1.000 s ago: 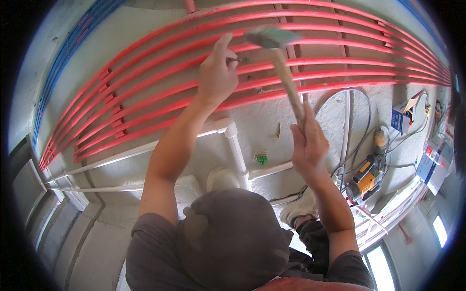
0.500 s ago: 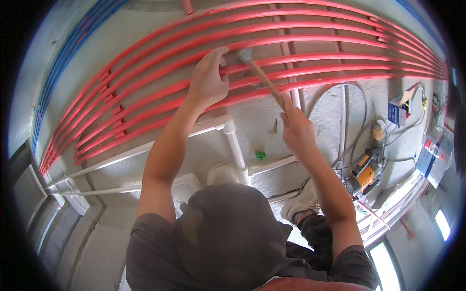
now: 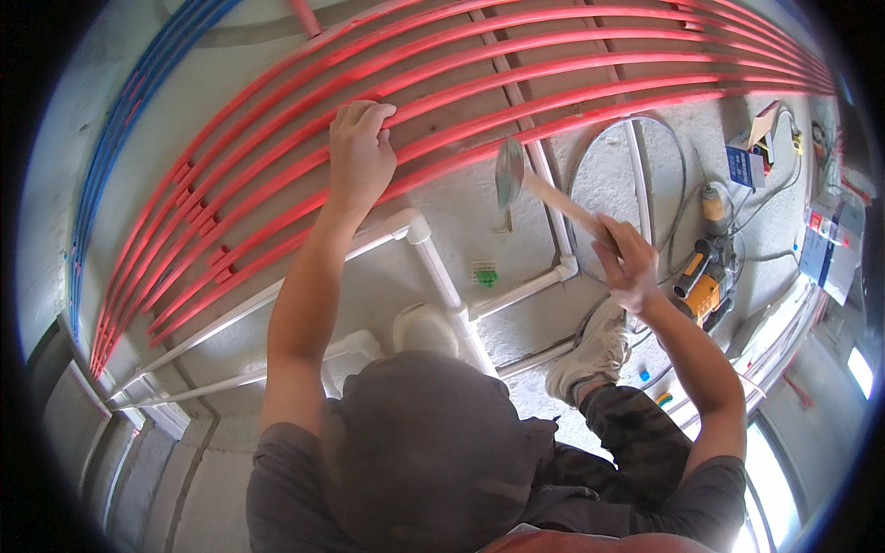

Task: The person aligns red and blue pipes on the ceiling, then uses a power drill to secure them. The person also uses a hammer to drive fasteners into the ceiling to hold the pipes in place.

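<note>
Several red pipes point(image 3: 590, 115) run side by side in long curves across the floor. My left hand point(image 3: 359, 157) rests at the pipes with its fingers curled and pressed together. Whatever they pinch is hidden by the fingers. To the right, my right hand point(image 3: 634, 265) is wrapped round the wooden handle of a hammer point(image 3: 567, 207). The hammer's head is raised apart from my left hand, near the lowest red pipe, and is blurred by motion. Small red clips point(image 3: 221, 265) sit along the pipes at the left.
White pipes point(image 3: 442, 267) with elbow joints lie nearer me. A yellow and black power tool point(image 3: 702, 293) rests at the right beside a looped cable point(image 3: 682, 175) and a blue box point(image 3: 745, 166). A small green piece point(image 3: 486, 276) lies mid-floor. Blue pipes point(image 3: 129, 101) run at far left.
The hammer has swung back to the right and nearer me, away from my left hand. My left hand sits slightly further left in the picture, still at the pipes. The view has shifted.
</note>
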`<act>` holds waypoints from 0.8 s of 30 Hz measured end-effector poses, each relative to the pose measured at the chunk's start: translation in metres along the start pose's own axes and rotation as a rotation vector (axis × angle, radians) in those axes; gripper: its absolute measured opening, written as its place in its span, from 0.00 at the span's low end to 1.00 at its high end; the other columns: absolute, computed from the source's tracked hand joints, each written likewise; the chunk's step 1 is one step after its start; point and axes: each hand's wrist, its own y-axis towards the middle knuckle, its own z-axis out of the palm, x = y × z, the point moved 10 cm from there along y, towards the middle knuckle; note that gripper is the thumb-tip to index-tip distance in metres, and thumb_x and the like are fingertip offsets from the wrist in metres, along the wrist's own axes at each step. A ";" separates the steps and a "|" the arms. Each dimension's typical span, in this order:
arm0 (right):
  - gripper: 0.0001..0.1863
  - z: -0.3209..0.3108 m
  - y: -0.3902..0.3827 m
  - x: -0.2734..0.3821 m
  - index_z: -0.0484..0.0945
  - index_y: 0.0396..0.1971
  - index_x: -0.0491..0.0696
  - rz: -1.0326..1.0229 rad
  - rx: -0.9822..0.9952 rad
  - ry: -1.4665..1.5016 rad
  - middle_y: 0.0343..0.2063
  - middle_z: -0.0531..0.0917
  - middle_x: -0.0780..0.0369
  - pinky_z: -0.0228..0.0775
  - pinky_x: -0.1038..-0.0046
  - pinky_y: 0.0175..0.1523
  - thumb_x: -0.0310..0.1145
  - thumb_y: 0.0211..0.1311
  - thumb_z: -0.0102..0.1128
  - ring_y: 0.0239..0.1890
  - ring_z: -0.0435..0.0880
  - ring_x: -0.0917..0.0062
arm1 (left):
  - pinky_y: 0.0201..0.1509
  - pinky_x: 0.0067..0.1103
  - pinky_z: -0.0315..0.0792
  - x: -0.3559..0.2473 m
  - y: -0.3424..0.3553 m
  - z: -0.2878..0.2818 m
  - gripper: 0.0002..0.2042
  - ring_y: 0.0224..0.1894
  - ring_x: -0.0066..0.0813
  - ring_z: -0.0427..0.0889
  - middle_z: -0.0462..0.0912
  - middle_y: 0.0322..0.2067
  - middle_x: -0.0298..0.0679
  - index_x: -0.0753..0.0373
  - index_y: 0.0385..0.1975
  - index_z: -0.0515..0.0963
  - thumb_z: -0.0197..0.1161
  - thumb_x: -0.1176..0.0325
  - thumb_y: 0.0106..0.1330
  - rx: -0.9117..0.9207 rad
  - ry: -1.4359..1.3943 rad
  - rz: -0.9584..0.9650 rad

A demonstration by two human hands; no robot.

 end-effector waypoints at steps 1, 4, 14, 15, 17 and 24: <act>0.21 -0.002 -0.008 -0.003 0.80 0.54 0.46 -0.007 0.005 -0.047 0.33 0.83 0.57 0.76 0.64 0.36 0.23 0.60 0.69 0.32 0.85 0.62 | 0.53 0.38 0.72 0.001 -0.001 0.001 0.16 0.49 0.46 0.79 0.82 0.42 0.42 0.64 0.40 0.81 0.64 0.87 0.51 0.004 -0.004 -0.003; 0.16 0.007 -0.023 -0.015 0.81 0.47 0.46 -0.038 0.037 -0.162 0.33 0.83 0.57 0.76 0.61 0.39 0.25 0.58 0.70 0.34 0.84 0.60 | 0.54 0.37 0.71 0.002 -0.006 0.000 0.17 0.50 0.46 0.78 0.82 0.43 0.42 0.63 0.42 0.80 0.64 0.87 0.52 0.031 0.039 0.010; 0.14 0.031 -0.038 -0.054 0.79 0.43 0.46 0.008 0.213 -0.135 0.36 0.81 0.56 0.74 0.59 0.45 0.27 0.57 0.69 0.40 0.82 0.57 | 0.53 0.37 0.70 -0.085 -0.023 -0.007 0.13 0.48 0.45 0.79 0.80 0.42 0.41 0.61 0.45 0.81 0.68 0.79 0.61 0.011 -0.020 0.232; 0.14 0.037 -0.046 -0.063 0.80 0.44 0.47 0.058 0.241 -0.109 0.37 0.81 0.56 0.74 0.59 0.48 0.28 0.58 0.69 0.43 0.81 0.57 | 0.52 0.37 0.70 -0.099 -0.031 0.003 0.12 0.47 0.46 0.79 0.80 0.42 0.41 0.61 0.45 0.81 0.68 0.78 0.63 0.087 -0.095 0.291; 0.13 0.052 -0.054 -0.078 0.79 0.44 0.47 0.206 0.371 -0.134 0.39 0.80 0.56 0.72 0.57 0.53 0.32 0.60 0.68 0.48 0.79 0.58 | 0.51 0.38 0.71 -0.109 -0.055 0.030 0.10 0.45 0.47 0.80 0.80 0.42 0.43 0.62 0.45 0.81 0.68 0.77 0.64 0.159 -0.167 0.336; 0.18 -0.010 -0.054 -0.092 0.79 0.51 0.48 0.222 0.168 -0.219 0.51 0.78 0.52 0.71 0.59 0.64 0.41 0.66 0.65 0.60 0.77 0.56 | 0.52 0.39 0.72 -0.128 -0.054 0.047 0.09 0.45 0.49 0.80 0.81 0.42 0.46 0.65 0.44 0.80 0.66 0.79 0.65 0.306 -0.180 0.267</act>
